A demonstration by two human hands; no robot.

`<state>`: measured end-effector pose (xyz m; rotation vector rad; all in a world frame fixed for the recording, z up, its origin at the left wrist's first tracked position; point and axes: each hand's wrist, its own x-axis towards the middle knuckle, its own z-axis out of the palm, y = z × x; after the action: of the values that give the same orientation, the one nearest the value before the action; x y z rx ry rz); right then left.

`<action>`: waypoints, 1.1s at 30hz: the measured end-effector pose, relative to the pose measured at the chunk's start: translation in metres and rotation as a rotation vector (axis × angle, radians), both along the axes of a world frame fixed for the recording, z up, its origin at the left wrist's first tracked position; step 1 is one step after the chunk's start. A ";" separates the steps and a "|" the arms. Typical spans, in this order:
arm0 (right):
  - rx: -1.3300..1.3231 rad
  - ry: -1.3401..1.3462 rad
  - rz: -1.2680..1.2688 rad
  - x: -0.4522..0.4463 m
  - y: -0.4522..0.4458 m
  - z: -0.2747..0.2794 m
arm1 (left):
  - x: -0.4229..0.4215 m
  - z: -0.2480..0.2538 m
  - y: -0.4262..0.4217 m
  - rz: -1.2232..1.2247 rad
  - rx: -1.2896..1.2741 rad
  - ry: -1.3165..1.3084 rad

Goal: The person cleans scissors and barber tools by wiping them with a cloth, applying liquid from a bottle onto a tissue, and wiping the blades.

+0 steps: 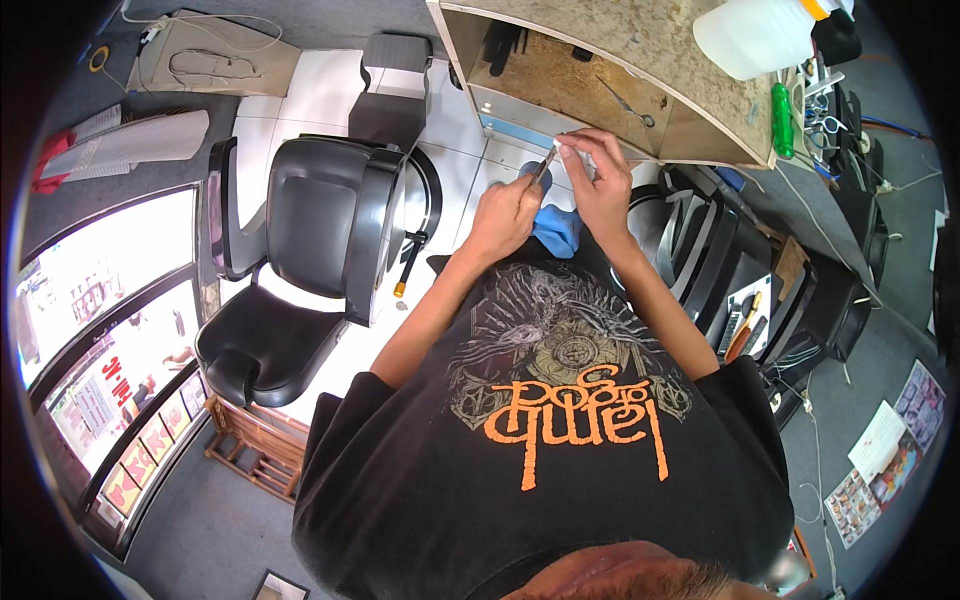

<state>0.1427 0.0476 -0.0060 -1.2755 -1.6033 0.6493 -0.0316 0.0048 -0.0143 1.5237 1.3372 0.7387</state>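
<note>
My left hand (507, 215) is closed around a slim, dark metal tool (544, 165), which points up and away from me. I cannot make out the tool's exact kind. Close by its tip, my right hand (600, 178) pinches a small white piece (558, 143) between thumb and fingers. The fingertips of that hand are bent over the tool's end and partly hide it. Below and between the two hands is a crumpled blue cloth (557, 231), close to the front of my black T-shirt (590, 440).
A black barber chair (325, 215) stands to the left. Ahead is a wooden counter (640, 40) with an open shelf holding scissors (627, 103). On top are a white plastic bottle (755, 38) and a green-handled tool (781, 120). More black chairs (700, 240) line the right.
</note>
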 end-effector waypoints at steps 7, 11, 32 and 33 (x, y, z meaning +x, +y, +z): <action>-0.178 0.041 0.007 -0.002 0.001 0.007 | -0.003 0.007 0.001 -0.011 -0.065 -0.127; -0.074 0.062 0.102 -0.003 0.002 -0.006 | -0.007 0.003 0.001 -0.061 -0.084 -0.062; -0.030 -0.130 0.088 -0.003 -0.002 0.006 | -0.001 0.005 -0.006 -0.020 0.008 0.011; -0.027 -0.138 0.068 -0.004 0.000 0.005 | -0.002 0.005 -0.006 -0.013 0.025 0.025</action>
<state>0.1388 0.0477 -0.0014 -1.3141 -1.7624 0.6391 -0.0333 -0.0013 -0.0096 1.5644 1.3396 0.7330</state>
